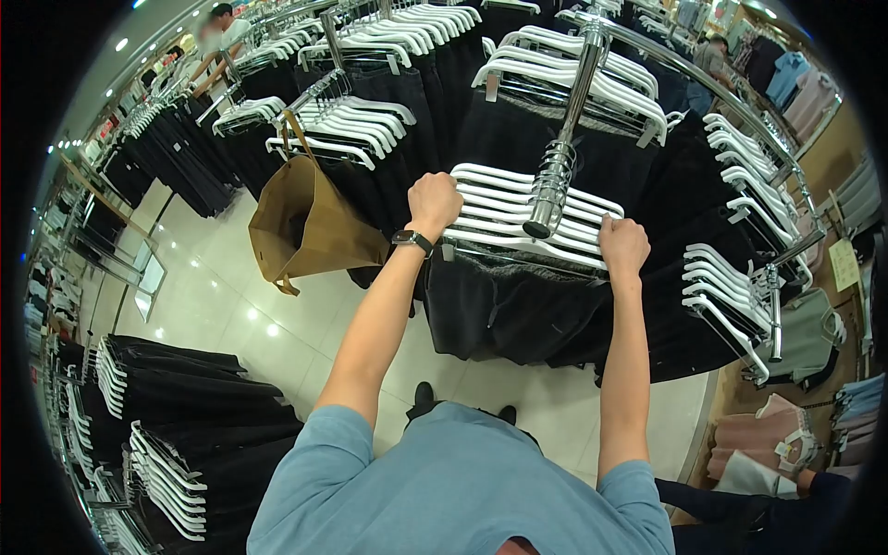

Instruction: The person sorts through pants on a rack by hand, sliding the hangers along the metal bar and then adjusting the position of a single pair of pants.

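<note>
A stack of white hangers (504, 209) with dark trousers (504, 310) hangs from a chrome display arm (564, 153) in front of me. My left hand (435, 201), with a black watch on its wrist, is closed at the left ends of these hangers. At their right ends, my right hand (625, 246) has its fingers curled over the tips. The exact number of hangers in each grip is hidden by the fingers. A brown paper bag (319, 222) hangs from the rack just left of my left hand.
More white hangers (573, 74) with dark trousers fill the rack behind and to the right. A lower rack with dark garments (194, 398) stands at left. Folded pink clothes (754, 439) lie at lower right. Other people (217, 42) are in the background.
</note>
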`<state>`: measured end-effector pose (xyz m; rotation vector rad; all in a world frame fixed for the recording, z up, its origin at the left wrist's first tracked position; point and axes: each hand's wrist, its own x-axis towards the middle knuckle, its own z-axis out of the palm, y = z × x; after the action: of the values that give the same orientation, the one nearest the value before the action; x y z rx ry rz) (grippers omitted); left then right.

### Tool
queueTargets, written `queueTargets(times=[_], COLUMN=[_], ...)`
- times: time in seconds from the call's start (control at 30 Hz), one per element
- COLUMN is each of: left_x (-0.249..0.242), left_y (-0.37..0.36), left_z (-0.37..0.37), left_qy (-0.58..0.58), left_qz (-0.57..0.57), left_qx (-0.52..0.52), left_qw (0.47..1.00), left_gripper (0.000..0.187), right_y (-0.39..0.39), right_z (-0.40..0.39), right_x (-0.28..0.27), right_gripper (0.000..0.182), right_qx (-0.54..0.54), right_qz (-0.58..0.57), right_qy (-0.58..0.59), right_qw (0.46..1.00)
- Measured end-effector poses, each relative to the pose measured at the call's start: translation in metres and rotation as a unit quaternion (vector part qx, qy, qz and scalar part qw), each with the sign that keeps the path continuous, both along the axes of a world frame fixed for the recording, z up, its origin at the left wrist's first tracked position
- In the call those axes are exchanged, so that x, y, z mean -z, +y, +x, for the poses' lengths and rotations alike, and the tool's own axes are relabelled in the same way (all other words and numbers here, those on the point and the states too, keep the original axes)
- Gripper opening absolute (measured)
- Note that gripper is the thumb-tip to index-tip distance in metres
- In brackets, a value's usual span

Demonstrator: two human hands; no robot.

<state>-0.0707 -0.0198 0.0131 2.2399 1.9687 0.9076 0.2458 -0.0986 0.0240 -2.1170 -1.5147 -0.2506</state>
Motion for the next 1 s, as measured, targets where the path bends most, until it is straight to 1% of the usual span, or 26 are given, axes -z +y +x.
queueTargets(times=[0.27,0.33,0.37,0.47,0.63,0.67,0.7,0.8,0.83,0.87,0.93,1.0], left_x=[-0.006,-0.005,-0.004,-0.006,-0.009,-0.008,-0.007,-0.017,-0.019,-0.02,-0.017,-0.014], left_y=[-0.005,-0.003,-0.001,0.002,0.007,0.01,0.012,0.016,0.018,0.022,0.034,0.045], left_z=[0.001,0.001,0.001,0.002,0.011,0.014,0.021,0.039,0.046,0.051,0.063,0.072], left_qy=[0.006,0.008,0.008,0.055,0.086,0.093,0.099,0.101,0.097,0.101,0.109,0.121], left_qz=[-0.018,-0.006,0.001,0.037,0.121,0.142,0.142,0.123,0.119,0.127,0.125,0.108], left_qx=[-0.003,0.005,0.01,0.036,0.086,0.097,0.091,0.105,0.108,0.119,0.116,0.115], left_qw=[1.0,1.0,1.0,0.997,0.985,0.981,0.981,0.982,0.982,0.98,0.979,0.98], left_gripper=[0.016,0.015,0.015,0.013,0.01,0.01,0.008,0.013,0.015,0.013,0.015,0.017], right_y=[-0.005,-0.009,-0.01,-0.009,-0.007,-0.004,0.0,0.016,0.024,0.032,0.048,0.064], right_z=[-0.001,-0.002,-0.001,-0.001,-0.006,-0.007,-0.009,-0.015,-0.015,-0.016,-0.021,-0.027], right_x=[-0.001,-0.003,-0.002,-0.001,-0.01,-0.011,-0.012,-0.015,-0.013,-0.011,-0.011,-0.014], right_gripper=[0.036,0.036,0.036,0.037,0.037,0.036,0.036,0.032,0.031,0.031,0.029,0.028], right_qx=[0.001,-0.001,-0.002,-0.013,-0.047,-0.052,-0.058,-0.073,-0.084,-0.094,-0.101,-0.099], right_qz=[-0.001,-0.002,-0.004,-0.01,-0.021,-0.021,-0.022,-0.026,-0.013,0.001,0.006,-0.017], right_qy=[0.004,0.002,-0.007,-0.038,-0.092,-0.09,-0.088,-0.089,-0.094,-0.099,-0.091,-0.074], right_qw=[1.0,1.0,1.0,0.999,0.994,0.994,0.994,0.993,0.992,0.991,0.991,0.992])
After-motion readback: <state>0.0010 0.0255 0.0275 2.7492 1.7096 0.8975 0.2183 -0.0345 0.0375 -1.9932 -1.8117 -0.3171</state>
